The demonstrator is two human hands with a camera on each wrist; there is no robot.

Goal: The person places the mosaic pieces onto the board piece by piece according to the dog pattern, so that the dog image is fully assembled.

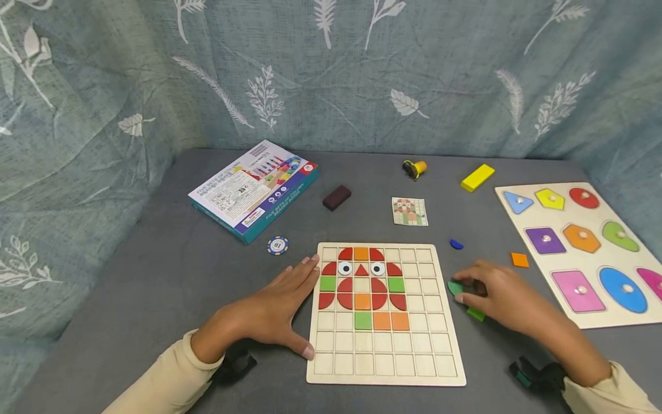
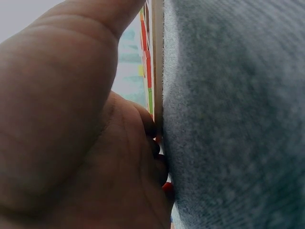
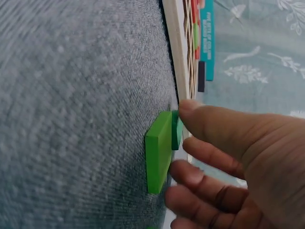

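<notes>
The square wooden grid board lies flat, with red curved pieces, green and orange squares and two eye pieces in its cells. My left hand rests at its left edge, thumb and fingers spread; in the left wrist view the fingers meet the board's side. Right of the board, my right hand has thumb and forefinger on either side of a small dark green piece, pinching it low over the cloth. A light green square tile lies beside it, partly under the hand in the head view.
A small picture card lies behind the board. Around it are a boxed set, a poker chip, a dark brown block, a yellow block, a blue piece, an orange square and a knobbed shape puzzle.
</notes>
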